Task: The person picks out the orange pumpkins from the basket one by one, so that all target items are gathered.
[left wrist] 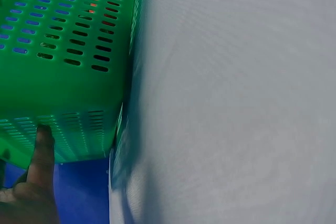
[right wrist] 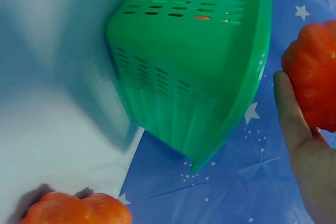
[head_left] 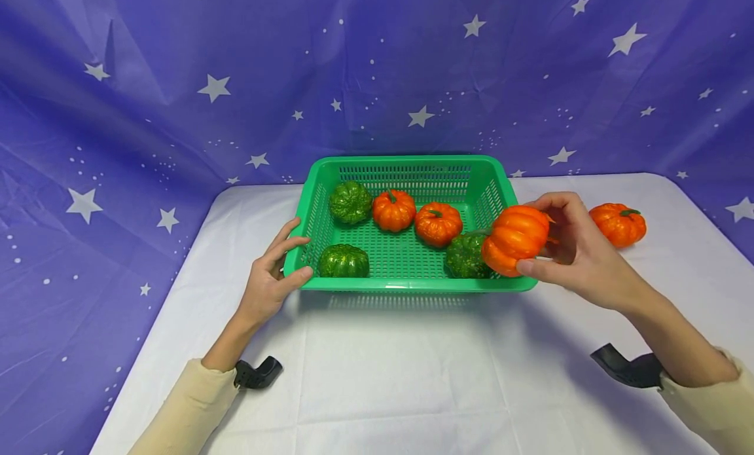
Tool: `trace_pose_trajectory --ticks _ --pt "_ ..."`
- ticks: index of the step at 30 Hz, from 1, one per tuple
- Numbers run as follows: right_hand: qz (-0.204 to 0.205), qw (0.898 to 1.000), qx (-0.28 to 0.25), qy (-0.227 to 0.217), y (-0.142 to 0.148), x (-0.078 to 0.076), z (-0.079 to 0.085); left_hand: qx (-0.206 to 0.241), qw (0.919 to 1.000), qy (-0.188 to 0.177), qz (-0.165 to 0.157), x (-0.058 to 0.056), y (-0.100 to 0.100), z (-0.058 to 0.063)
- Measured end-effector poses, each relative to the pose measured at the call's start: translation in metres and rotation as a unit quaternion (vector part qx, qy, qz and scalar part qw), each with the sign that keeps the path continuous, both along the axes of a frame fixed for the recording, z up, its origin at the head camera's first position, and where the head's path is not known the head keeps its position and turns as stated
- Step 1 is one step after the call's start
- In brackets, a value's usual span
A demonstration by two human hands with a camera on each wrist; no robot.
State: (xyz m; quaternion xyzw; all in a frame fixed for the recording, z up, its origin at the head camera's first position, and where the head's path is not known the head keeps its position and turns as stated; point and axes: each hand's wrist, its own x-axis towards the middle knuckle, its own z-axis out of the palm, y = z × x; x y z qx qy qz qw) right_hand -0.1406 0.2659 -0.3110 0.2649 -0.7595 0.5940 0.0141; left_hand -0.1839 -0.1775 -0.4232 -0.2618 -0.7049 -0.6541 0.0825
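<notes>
A green plastic basket (head_left: 406, 284) with slotted walls stands on the white-covered table. My left hand (head_left: 268, 281) holds its left end near the front corner, thumb on the rim; in the left wrist view one finger (left wrist: 43, 156) lies against the outer wall. Above the basket's front right corner, my right hand (head_left: 580, 255) grips an orange pumpkin (head_left: 517, 239) between thumb and fingers. Inside the basket are two orange pumpkins (head_left: 394, 211) and three green pumpkins (head_left: 350, 203), one partly hidden behind the held pumpkin.
Another orange pumpkin (head_left: 615, 224) lies on the table right of the basket, behind my right hand. A purple cloth (head_left: 365, 69) with white stars hangs behind the table. Black curved pieces (head_left: 258, 372) show at both wrists.
</notes>
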Motion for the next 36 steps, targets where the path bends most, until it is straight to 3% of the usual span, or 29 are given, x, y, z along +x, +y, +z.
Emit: trace_pose_trajectory --ticks 5,10,18,25,29,36 --pt "0.021 1.000 -0.007 0.009 0.012 0.001 -0.005 0.001 1.0000 0.000 0.000 0.000 0.000 -0.001" --pt "0.017 0.999 -0.032 0.009 0.025 0.006 -0.011 -0.001 1.0000 0.000 0.002 0.000 0.000 -0.001" --pt "-0.030 0.995 -0.094 -0.028 0.046 0.020 -0.016 -0.004 1.0000 -0.005 0.007 0.000 0.000 0.001" --pt "0.001 0.992 -0.124 -0.004 0.060 0.022 -0.022 -0.004 1.0000 -0.003 0.007 0.000 0.000 0.000" --pt "-0.020 0.994 -0.105 0.005 0.068 0.026 -0.024 -0.003 1.0000 -0.001 0.005 0.000 0.001 0.000" --pt "-0.096 0.993 -0.069 -0.005 0.080 0.033 -0.028 -0.002 1.0000 0.001 0.003 -0.001 0.000 -0.001"
